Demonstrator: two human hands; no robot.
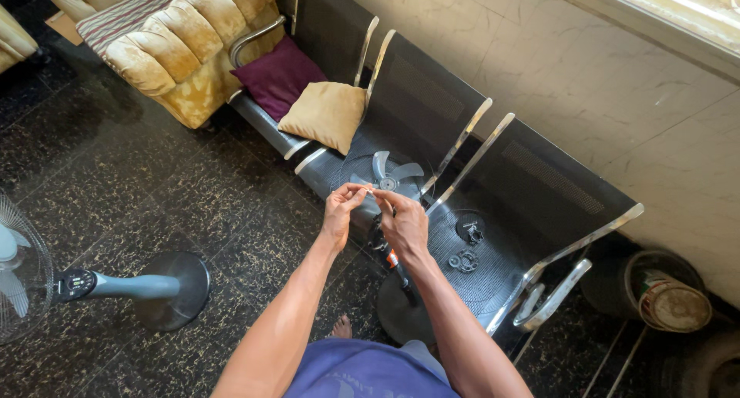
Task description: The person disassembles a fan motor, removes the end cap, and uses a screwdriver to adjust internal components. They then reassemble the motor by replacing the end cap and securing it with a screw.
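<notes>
Over the bench seat: left hand (339, 207) and right hand (402, 222) – both pinching one tiny pale piece (369, 189), axis unclear.
Blades: one grey fan blade (388, 174) – lying flat.
Cushions: two.

Both bare forearms reach forward and converge; the left hand (340, 208) and right hand (402, 221) meet fingertip to fingertip, just in front of the grey fan blade (389, 176); fingers are pinched together, wrists slightly bent, thumbs and forefingers nearly touching.

Bare forearms, no sleeves or rings showing, purple-blue shirt (362, 371), one bare foot (340, 328)
</notes>
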